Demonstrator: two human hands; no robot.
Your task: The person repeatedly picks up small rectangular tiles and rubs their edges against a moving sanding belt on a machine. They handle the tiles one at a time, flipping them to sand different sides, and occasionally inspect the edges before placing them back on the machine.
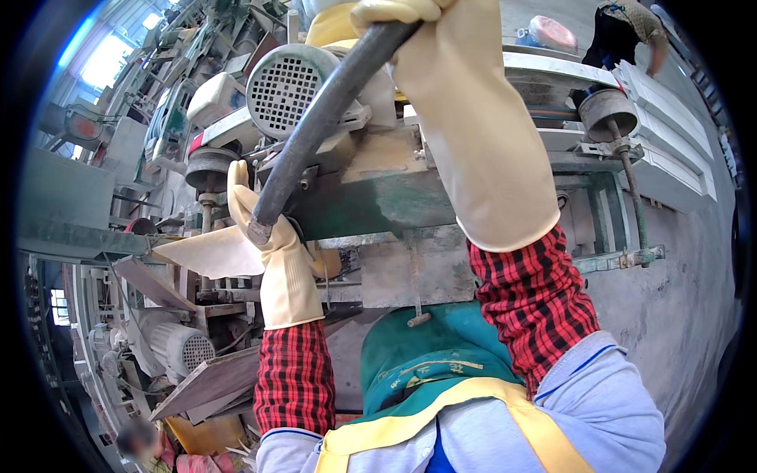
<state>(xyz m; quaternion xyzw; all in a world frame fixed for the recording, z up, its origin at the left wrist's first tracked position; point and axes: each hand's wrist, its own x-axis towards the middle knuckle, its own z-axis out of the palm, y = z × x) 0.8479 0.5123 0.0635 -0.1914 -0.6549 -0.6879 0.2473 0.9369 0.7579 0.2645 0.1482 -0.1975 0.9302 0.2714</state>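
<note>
Two hands in cream rubber gloves [489, 150] meet one dark grey tube [327, 110], which slants across the right side of an electric motor [285, 91]. The right hand [426, 35], above and right of the motor, has its fingers curled round the tube's upper end; the left hand [280, 236], below the motor, lies at the lower end, fingertips raised beside it, though whether they grip cannot be told. The tube hides part of the motor. Left below the motor sits a metal pulley [211, 168]; to its lower right, a dusty green beam [378, 201]; far right, a second pulley [607, 114]. The tube is smooth, gently curved and worn at its lower tip; the motor's round cover is pierced by square holes.
</note>
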